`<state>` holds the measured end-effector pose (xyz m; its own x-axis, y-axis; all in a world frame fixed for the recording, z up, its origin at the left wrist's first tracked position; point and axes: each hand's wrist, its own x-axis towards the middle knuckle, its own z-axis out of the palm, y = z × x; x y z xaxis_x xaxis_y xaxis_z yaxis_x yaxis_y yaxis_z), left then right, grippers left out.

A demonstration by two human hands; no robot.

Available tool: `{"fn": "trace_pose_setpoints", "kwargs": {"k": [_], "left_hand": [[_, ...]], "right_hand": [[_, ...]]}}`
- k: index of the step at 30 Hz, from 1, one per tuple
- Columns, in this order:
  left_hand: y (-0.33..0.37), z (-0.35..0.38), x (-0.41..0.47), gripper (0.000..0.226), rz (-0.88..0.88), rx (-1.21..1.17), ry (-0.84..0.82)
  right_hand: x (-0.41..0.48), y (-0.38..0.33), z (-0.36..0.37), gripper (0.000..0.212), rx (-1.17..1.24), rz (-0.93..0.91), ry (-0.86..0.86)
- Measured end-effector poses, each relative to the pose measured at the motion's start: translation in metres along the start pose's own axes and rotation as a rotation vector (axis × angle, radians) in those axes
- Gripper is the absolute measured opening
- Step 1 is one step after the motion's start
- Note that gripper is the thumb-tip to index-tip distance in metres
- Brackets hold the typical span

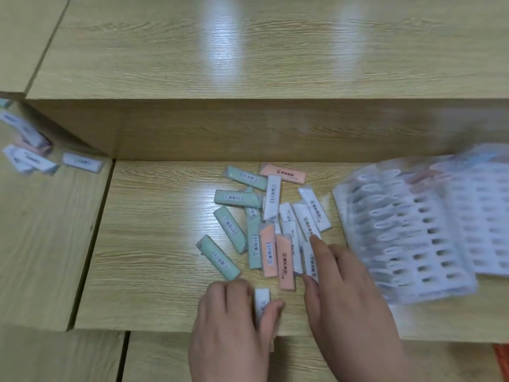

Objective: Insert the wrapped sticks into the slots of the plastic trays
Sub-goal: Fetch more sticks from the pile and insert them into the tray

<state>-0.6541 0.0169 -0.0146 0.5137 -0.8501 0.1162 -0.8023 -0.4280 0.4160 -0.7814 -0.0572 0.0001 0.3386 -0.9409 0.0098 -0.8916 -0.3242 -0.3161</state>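
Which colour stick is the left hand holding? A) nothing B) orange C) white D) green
C: the left hand grips a white stick between fingers and thumb, while the green and orange ones lie loose in the pile on the table.
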Motion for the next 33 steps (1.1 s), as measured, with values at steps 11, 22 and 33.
{"fn": "trace_pose_setpoints", "kwargs": {"k": [11, 22, 33], "left_hand": [[0.008, -0.004, 0.009, 0.027, -0.08, -0.09, -0.132], [0.095, -0.036, 0.026, 0.031, -0.052, -0.522, -0.196], [0.149, -0.032, 0.034, 0.062, -0.117, -0.555, -0.441]], "right_hand": [[-0.01, -0.002, -0.016, 0.052, 0.174, 0.078, 0.031], [-0.006, 0.087, -0.112, 0.025, 0.48, 0.026, 0.261], [0.025, 0.147, -0.107, 0.031, 0.429, -0.001, 0.008]]}}
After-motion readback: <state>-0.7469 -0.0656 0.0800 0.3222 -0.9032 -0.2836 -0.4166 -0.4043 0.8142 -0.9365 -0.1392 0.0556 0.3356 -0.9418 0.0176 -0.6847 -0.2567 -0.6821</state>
